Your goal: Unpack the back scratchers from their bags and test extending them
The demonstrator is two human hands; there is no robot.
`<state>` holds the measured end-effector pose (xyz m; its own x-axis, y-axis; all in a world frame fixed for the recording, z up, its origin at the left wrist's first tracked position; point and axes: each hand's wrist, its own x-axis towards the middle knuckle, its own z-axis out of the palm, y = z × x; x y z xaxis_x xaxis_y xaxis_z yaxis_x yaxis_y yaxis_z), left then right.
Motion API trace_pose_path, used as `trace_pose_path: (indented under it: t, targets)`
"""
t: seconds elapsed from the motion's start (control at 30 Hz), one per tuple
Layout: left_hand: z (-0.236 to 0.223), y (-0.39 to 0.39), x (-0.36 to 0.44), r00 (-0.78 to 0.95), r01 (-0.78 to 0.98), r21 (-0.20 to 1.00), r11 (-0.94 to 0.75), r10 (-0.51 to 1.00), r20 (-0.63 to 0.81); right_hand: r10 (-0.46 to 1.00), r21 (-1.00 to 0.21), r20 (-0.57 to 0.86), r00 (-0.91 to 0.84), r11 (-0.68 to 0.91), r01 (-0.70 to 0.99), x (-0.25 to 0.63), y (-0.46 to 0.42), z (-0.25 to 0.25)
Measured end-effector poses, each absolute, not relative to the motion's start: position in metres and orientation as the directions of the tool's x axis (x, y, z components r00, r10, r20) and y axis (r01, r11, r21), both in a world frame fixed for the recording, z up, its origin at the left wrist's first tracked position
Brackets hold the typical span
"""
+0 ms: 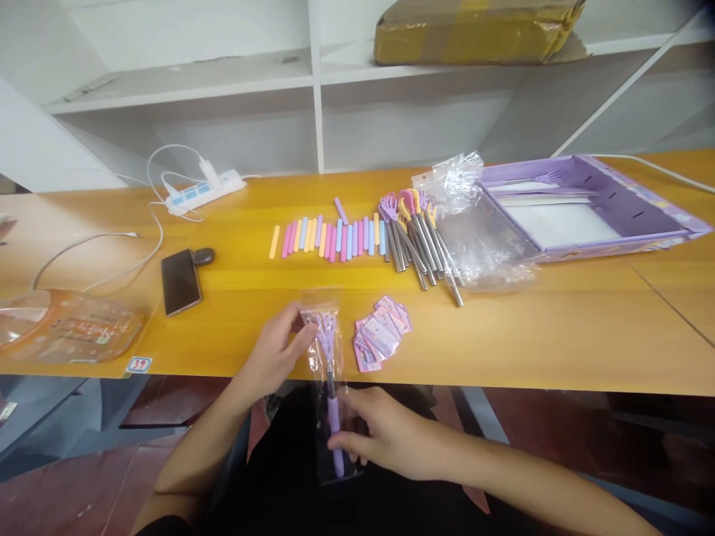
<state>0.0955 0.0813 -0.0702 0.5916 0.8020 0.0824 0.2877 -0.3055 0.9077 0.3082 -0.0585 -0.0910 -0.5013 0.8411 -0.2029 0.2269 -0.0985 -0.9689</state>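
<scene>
A purple back scratcher with a metal shaft lies inside a clear plastic bag at the table's front edge. My left hand pinches the bag's upper end beside the claw-shaped head. Lower down, my right hand grips the purple handle, with thumb and fingers around the bag. Just right of the bag, a small fanned pile of printed cards rests on the table. Behind it are a row of coloured handle sleeves and a heap of back scratchers without sleeves.
Clear empty bags lie against a purple box at the right. On the left are a phone, a power strip with cables and an orange-tinted bottle. Shelves hold a taped carton at the back.
</scene>
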Motion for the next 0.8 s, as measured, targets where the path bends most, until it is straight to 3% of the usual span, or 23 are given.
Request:
trace_pose_path:
  t: [0.07,0.17,0.23,0.3,0.37,0.43,0.57,0.8]
  targets:
    - [-0.082,0.084,0.101,0.440,0.239,0.943,-0.232,0.892,0.108,0.796,-0.962,-0.256,-0.548,-0.156,0.223,0.302,-0.059,-0.096]
    - [-0.098,0.084,0.110,0.386,0.127,0.979,-0.162,0.917,0.102,0.760,-0.950,-0.297,-0.578,-0.170,0.264,0.304,-0.056,-0.091]
    - [-0.103,0.084,0.113,0.364,0.091,0.990,-0.111,0.929,0.071,0.809,-0.944,-0.245,-0.534,-0.074,0.320,0.313,-0.054,-0.084]
    - [-0.103,0.084,0.114,0.346,0.055,0.997,-0.059,0.937,0.037,0.909,-0.904,-0.087,-0.408,0.099,0.415,0.329,-0.050,-0.080]
    - [-0.101,0.085,0.114,0.332,0.027,0.999,-0.036,0.943,0.025,0.965,-0.789,0.127,-0.230,0.239,0.567,0.347,-0.046,-0.082]
    - [-0.099,0.086,0.113,0.329,0.007,0.999,-0.035,0.944,0.031,0.960,-0.629,0.269,-0.075,0.234,0.742,0.363,-0.040,-0.089]
    - [-0.098,0.086,0.113,0.391,-0.075,0.995,-0.058,0.917,0.083,0.965,-0.412,0.256,0.061,0.051,0.910,0.382,-0.027,-0.105]
    - [-0.101,0.083,0.115,0.403,-0.056,0.993,-0.101,0.908,0.115,0.979,-0.554,0.195,0.066,0.054,0.831,0.393,-0.019,-0.113]
